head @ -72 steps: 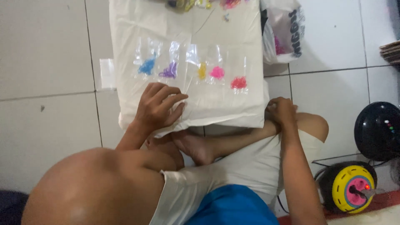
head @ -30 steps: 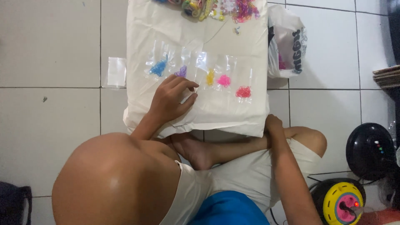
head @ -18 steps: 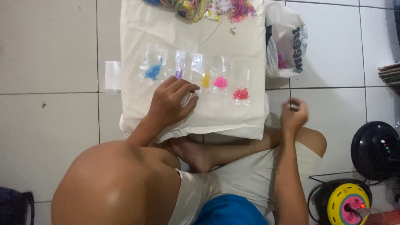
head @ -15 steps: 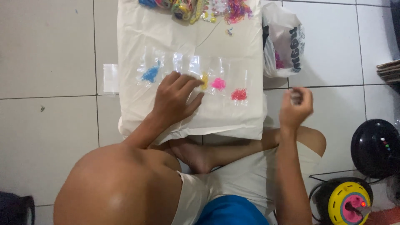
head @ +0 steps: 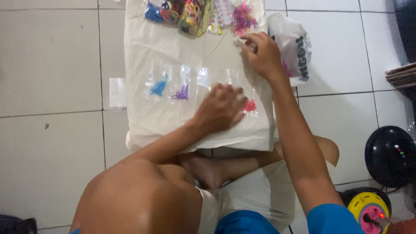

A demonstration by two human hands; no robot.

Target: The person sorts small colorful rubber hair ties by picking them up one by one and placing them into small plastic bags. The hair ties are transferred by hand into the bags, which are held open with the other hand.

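Two small bags (head: 170, 88) with blue and purple bits lie sorted; left hand (head: 220, 107) rests flat, fingers spread, while right hand (head: 262, 54) pinches something tiny near the unsorted pile (head: 203, 11).

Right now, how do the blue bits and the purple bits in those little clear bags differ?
The blue bits are a larger clump than the purple bits. The blue bits lie farther from the left hand, the purple bits nearer. Both sit in small clear bags on the white cloth.
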